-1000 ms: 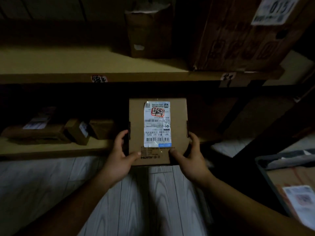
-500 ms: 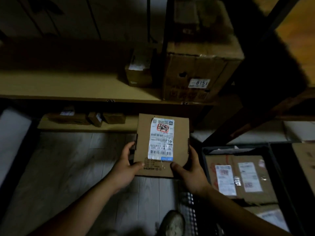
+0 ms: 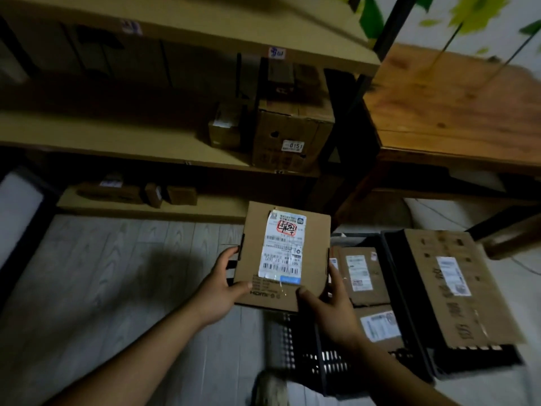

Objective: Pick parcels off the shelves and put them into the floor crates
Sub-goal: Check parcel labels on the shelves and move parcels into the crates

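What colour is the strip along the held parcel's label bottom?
Blue; the strip shows best in the head view.

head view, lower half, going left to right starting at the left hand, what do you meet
left hand → held parcel → right hand → labelled brown parcel → big flat carton

matt cardboard parcel (image 3: 285, 254), glossy paper label (image 3: 283, 244)
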{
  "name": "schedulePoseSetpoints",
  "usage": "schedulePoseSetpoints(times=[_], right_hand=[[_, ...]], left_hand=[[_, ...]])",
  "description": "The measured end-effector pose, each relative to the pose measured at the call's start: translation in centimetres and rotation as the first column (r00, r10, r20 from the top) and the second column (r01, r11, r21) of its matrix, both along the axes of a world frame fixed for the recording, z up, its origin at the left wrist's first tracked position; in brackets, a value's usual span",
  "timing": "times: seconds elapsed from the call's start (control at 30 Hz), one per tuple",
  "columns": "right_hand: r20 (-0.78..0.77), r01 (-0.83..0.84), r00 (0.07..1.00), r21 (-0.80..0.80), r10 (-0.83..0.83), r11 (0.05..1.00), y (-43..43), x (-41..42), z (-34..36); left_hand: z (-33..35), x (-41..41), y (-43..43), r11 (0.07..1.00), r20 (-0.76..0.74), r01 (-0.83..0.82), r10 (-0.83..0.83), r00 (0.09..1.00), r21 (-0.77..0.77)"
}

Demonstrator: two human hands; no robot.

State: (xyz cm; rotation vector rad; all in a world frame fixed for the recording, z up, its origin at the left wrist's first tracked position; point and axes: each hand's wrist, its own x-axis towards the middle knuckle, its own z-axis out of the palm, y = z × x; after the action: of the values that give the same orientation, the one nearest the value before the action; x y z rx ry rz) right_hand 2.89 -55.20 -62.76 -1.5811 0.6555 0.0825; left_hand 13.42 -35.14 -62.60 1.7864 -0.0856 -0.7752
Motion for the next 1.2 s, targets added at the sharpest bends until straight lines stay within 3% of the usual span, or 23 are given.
schedulePoseSetpoints(times=[0.4, 0.77, 1.0, 1.2], right_hand=[[0.012, 0.034, 0.999, -0.011, -0.033, 0.999, -9.8, -9.3, 2.1], [-0.141, -0.022, 0.99, -0.129, 0.004, 0.991, -23.4, -22.4, -2.4], [-0.293, -0.114, 0.955, -0.226, 0.044, 0.968, -25.5, -21.2, -6.5], [-0.379, -0.211, 0.922, -0.308, 0.084, 0.928, -26.0, -15.5, -7.5]], left_hand=[[2.1, -9.8, -9.0, 0.999, 0.032, 0.034, -0.034, 0.999, -0.008], [-1.8, -23.6, -23.9, 0.995, -0.15, 0.102, -0.097, 0.984, 0.021], [-6.1, -22.8, -26.8, 0.98, -0.104, 0.15, -0.137, 0.985, 0.13], [-9.3, -17.6, -29.1, 0.985, -0.114, 0.129, -0.117, 0.987, 0.114]])
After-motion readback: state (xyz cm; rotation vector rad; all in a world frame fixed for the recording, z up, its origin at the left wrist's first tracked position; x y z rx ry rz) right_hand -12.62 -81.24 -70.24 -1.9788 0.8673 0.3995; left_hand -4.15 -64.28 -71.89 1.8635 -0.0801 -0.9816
